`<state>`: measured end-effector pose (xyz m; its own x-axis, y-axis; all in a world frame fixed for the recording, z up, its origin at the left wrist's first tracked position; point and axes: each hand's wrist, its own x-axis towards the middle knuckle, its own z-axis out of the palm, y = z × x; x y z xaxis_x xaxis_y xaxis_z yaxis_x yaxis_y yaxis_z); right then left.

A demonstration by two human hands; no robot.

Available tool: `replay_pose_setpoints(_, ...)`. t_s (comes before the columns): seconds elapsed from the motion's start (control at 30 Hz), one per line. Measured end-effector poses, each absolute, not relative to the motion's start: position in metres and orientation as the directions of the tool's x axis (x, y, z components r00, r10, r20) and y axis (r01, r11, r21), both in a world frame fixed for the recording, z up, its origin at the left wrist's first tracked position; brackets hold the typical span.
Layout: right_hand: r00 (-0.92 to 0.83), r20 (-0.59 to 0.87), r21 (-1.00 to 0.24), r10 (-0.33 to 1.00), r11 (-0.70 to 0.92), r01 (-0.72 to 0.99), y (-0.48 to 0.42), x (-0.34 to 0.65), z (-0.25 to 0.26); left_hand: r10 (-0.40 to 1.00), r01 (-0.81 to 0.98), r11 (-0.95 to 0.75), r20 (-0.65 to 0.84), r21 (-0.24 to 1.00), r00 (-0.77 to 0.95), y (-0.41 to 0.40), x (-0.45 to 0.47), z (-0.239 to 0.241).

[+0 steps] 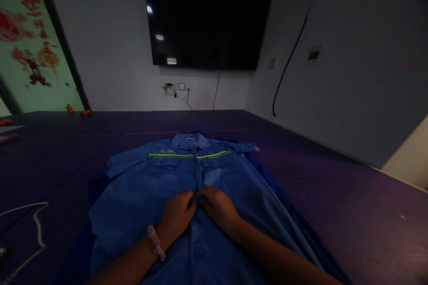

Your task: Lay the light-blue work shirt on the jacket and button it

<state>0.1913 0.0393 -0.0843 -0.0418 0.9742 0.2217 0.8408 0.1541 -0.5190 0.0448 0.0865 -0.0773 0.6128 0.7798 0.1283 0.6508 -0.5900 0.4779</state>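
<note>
A blue work shirt with a yellow-green reflective stripe across the chest lies front-up and spread out on a dark purple table, collar pointing away from me. My left hand and my right hand meet at the shirt's front placket, about mid-chest. Both have their fingers pinched together on the placket edges, at what looks like a button. A pale scrunchie sits on my left wrist. Another darker blue cloth shows under the shirt at its right side.
A white cord lies looped on the table at the left. Small orange objects sit at the far left edge. A black screen hangs on the back wall, and a window with red decorations is at the left.
</note>
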Motion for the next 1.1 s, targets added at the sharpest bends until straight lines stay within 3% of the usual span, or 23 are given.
replay_pose_setpoints(0.43,-0.025,0.183,-0.438,0.983,0.104,0.893,0.0401,0.1904,-0.0804,0.793,0.612,-0.564,0.160,0.555,0.587,0.0845,0.0455,-0.0739)
replay_pose_setpoints(1.1,0.026,0.199,-0.343,0.980,0.045,0.938,0.0399,0.1896,-0.0844,0.774,0.711,-0.605,0.058,0.358,0.630,0.0817,0.0458,-0.0718)
